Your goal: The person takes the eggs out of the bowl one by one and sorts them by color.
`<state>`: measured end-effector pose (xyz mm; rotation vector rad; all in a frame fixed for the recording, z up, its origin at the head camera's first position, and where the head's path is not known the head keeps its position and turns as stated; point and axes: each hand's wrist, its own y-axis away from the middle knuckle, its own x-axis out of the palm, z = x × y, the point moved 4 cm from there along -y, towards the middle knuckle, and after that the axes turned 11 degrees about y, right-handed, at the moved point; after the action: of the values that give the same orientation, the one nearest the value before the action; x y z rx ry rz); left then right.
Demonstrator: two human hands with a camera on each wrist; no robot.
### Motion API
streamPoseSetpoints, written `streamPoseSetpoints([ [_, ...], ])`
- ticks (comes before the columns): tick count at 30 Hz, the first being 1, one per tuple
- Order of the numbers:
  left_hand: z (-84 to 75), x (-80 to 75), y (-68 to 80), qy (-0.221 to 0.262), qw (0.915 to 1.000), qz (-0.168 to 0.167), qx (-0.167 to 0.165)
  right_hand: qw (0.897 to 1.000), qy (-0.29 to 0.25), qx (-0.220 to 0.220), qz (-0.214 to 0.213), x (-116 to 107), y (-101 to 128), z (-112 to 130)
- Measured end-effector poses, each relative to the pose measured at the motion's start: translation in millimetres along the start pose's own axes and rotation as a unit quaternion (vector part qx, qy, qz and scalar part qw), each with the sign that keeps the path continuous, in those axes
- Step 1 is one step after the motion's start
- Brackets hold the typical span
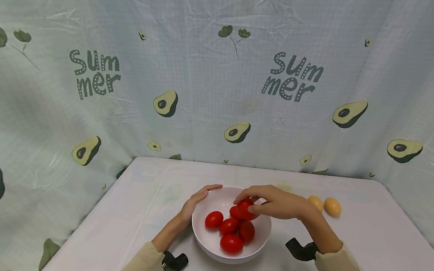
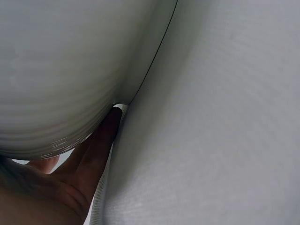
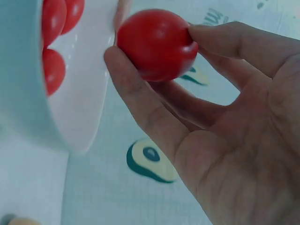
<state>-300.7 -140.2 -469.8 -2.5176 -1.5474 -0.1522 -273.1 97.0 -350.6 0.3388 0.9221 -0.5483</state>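
Observation:
A white bowl point(image 1: 204, 242) holds several glossy red egg-shaped balls point(image 1: 231, 244). Over its right side, my right hand point(image 1: 278, 202) pinches another red egg-shaped ball point(image 3: 157, 44) between thumb and fingertips. In the right wrist view this ball is beside the bowl's rim, with more red balls visible inside. My left hand point(image 1: 193, 204) lies along the bowl's left outer side with its fingers extended. The left wrist view shows those fingers point(image 2: 96, 154) against the curved outside wall of the bowl point(image 2: 56, 75).
Two yellow-orange egg-shaped balls point(image 1: 332, 206) lie on the white tabletop point(image 1: 362, 251), behind the right forearm. A curtain point(image 1: 206, 78) printed with avocados and lettering hangs behind the table and along its sides. Each wrist carries a black camera mount point(image 1: 301, 249).

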Motion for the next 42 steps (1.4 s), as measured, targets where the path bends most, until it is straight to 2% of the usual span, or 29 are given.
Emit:
streamPoseSetpoints([
  [5,0.0,0.0,0.4,0.001,1.0000,-0.008,-0.004,0.999,0.000,0.020,-0.043,-7.4,19.2,-9.1],
  [9,0.3,0.2,0.6,0.001,1.0000,-0.001,-0.002,0.997,-0.014,0.031,-0.068,-10.0,32.0,-17.0],
  [19,1.9,-0.1,1.7,-0.001,1.0000,0.005,0.007,0.990,-0.007,0.063,-0.124,-10.8,49.8,-33.3],
  [32,2.2,-0.3,1.1,0.011,0.9999,0.002,0.007,0.988,-0.037,0.083,-0.123,-8.0,72.4,-60.8],
  [42,1.8,0.0,1.6,0.013,0.9999,0.005,0.006,0.986,-0.016,0.130,-0.101,0.0,82.6,-87.0],
])
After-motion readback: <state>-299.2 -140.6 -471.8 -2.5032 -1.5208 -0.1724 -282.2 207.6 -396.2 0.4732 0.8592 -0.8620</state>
